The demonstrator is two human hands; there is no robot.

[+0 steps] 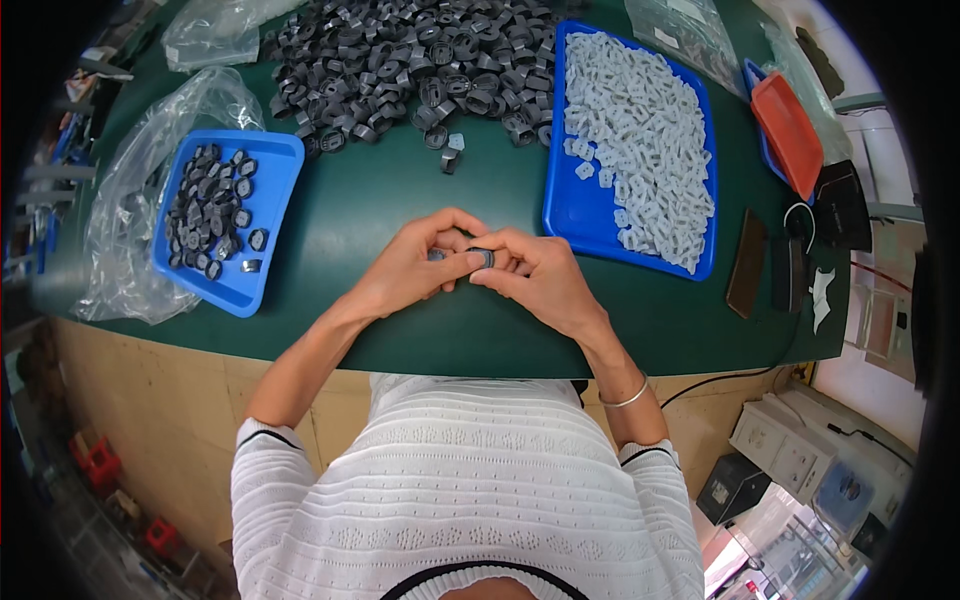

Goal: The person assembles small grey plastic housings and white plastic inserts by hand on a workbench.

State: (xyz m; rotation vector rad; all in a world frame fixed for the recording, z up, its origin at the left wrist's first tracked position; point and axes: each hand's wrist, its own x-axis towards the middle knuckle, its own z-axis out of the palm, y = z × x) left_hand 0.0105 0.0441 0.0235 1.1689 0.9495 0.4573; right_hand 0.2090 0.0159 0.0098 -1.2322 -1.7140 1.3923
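My left hand (415, 268) and my right hand (545, 278) meet over the near part of the table, their fingers pinched together. Between the fingertips is a small dark grey plastic housing (484, 258), partly covered by the fingers. A pale bit (436, 255) shows among the left hand's fingers; its shape is mostly hidden. Beyond the hands, one dark housing (450, 160) lies beside a single pale plastic insert (456, 142), at the front of a large heap of dark plastic housings (420, 70).
On the left, a light blue tray (275, 200) contains several dark pieces, with clear plastic bags (120, 230) around it. To the right, a blue tray (556, 215) carries many pale inserts. Further right are a red tray (790, 130) and a phone-like dark slab (746, 262).
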